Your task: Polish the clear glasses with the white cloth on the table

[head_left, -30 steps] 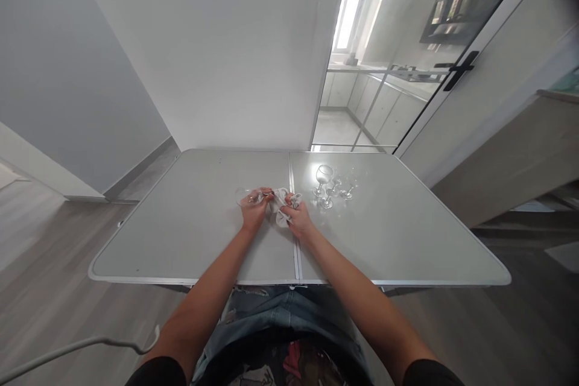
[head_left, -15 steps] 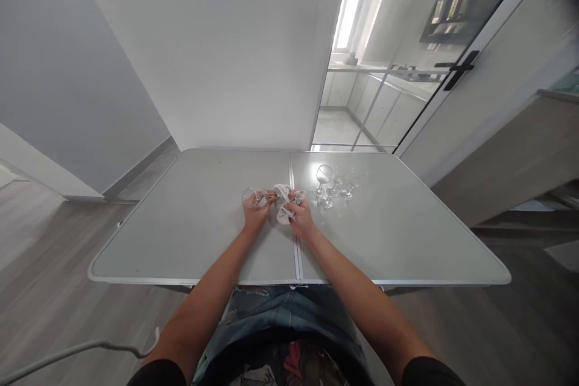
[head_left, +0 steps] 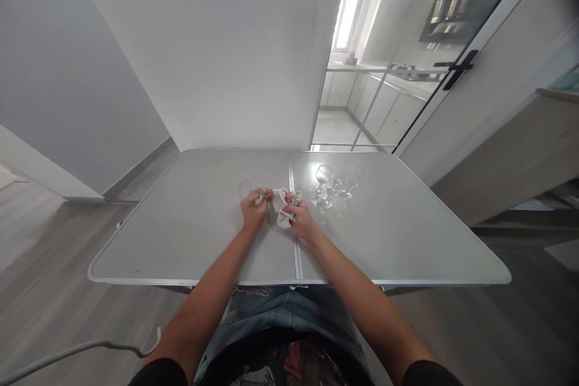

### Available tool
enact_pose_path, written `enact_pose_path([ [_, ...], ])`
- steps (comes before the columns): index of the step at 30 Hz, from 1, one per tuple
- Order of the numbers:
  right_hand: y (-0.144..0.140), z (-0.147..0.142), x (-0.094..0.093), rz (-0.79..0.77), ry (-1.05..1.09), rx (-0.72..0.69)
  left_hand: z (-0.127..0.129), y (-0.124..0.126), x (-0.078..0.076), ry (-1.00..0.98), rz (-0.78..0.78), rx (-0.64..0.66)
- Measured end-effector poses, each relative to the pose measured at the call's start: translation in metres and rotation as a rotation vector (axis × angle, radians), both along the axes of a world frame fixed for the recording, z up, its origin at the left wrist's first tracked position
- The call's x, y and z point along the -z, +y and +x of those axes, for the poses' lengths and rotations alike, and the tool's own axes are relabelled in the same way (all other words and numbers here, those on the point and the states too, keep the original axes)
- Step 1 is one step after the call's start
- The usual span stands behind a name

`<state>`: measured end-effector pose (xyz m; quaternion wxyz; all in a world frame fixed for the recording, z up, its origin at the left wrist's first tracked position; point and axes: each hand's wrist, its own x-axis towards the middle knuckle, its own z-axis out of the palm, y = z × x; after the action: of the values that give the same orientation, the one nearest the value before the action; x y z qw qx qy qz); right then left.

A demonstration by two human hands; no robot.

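My left hand is closed around a clear stemmed wine glass, which lies on its side in the air with the bowl pointing left. A crumpled white cloth hangs from my right hand, whose fingers are wrapped around it. Part of the cloth reaches across to the fingertips of my left hand, by the foot end of the glass. Fingers and cloth hide most of the stem and foot.
Several clear stemmed glasses stand grouped just right of my right hand. Beneath everything is a light grey folding table with a metal-edged centre seam. Behind it rise a white wall and a glass door.
The wine glass and my left hand have shifted slightly left, and the glass has turned a little. The cloth has drawn back a bit from the left fingers. The standing glasses are unmoved.
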<state>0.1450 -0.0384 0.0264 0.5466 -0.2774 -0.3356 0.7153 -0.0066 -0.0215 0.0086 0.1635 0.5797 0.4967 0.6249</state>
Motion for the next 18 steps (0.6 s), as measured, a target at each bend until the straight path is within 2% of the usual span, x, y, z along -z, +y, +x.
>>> enact_pose_path([
  [4, 0.0007, 0.0003, -0.0013, 0.002, 0.033, 0.06, 0.0013, -0.0005, -0.0001, -0.041, -0.006, 0.064],
  [6, 0.001, 0.0003, -0.0015, -0.016, 0.016, 0.028, 0.0024, -0.0014, -0.0001, -0.037, -0.014, 0.095],
  [8, 0.0012, 0.0008, -0.0012, -0.023, -0.002, -0.026, 0.0028, -0.0016, -0.0006, -0.018, -0.004, 0.068],
  [10, 0.0018, 0.0015, -0.0008, -0.014, 0.019, -0.024, 0.0027, -0.0015, -0.0015, -0.03, 0.015, 0.04],
  [13, 0.0032, 0.0023, 0.0002, -0.027, 0.061, 0.029, 0.0029, -0.002, -0.003, -0.068, 0.012, 0.067],
  [18, 0.0038, 0.0042, 0.0009, -0.047, 0.014, -0.038, 0.0034, -0.0033, -0.0035, -0.035, 0.001, 0.07],
])
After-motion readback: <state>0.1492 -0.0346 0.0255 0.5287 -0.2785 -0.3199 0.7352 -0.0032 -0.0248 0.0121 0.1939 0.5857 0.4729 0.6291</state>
